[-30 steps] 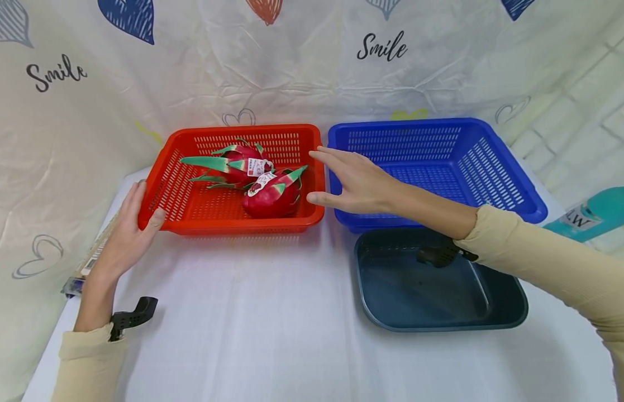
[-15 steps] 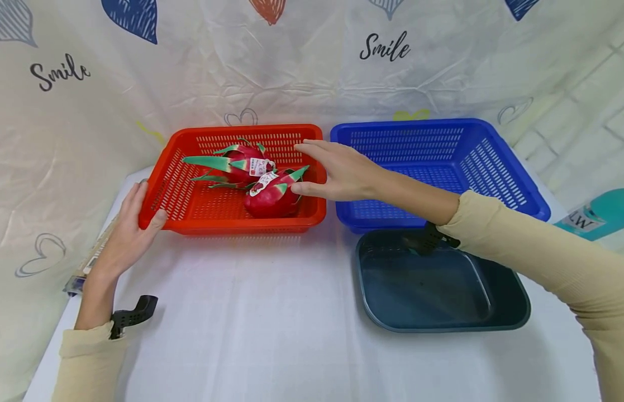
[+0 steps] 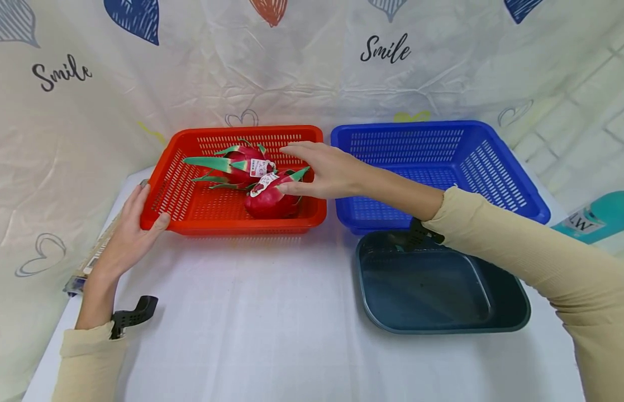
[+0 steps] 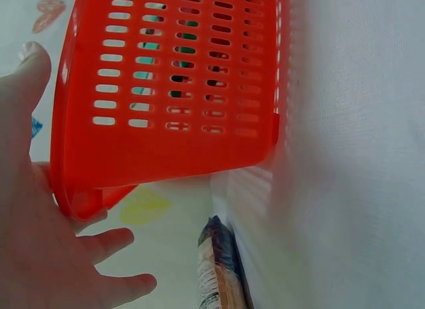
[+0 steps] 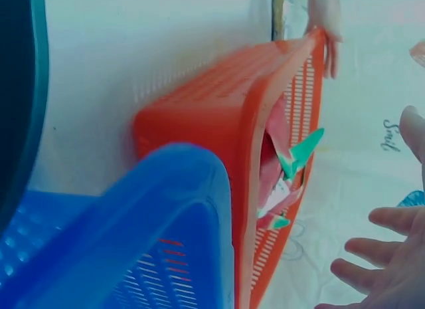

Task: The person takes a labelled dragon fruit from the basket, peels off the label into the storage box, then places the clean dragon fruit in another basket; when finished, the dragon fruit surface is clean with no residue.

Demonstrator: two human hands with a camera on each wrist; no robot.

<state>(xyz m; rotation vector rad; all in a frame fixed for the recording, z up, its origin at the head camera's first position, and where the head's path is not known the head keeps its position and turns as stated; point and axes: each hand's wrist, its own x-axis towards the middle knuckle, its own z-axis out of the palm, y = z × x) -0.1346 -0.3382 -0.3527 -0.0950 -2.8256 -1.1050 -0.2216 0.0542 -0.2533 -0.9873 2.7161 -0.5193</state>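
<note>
Two red dragon fruits with green-tipped scales and white labels lie in the red basket (image 3: 216, 224). The nearer dragon fruit (image 3: 271, 204) sits to the right; the farther dragon fruit (image 3: 241, 164) has long green scales pointing left. My left hand (image 3: 128, 231) rests at the basket's front-left corner, its fingers spread along the outside of the rim, thumb apart. My right hand (image 3: 332, 170) hovers over the basket's right side, fingers extended and thumb apart, holding nothing. In the head view its thumb overlaps the nearer fruit, while the right wrist view shows the hand above the rim.
A blue basket (image 3: 513, 167) stands right of the red one, partly under my right forearm. In front of it sits a dark teal tray (image 3: 427, 301). A turquoise bottle (image 3: 598, 215) is at the far right. A long package (image 3: 93, 257) lies beside my left wrist.
My right hand has moved left, from the red basket's right rim to over the nearer dragon fruit. The left hand stays at the basket's corner.
</note>
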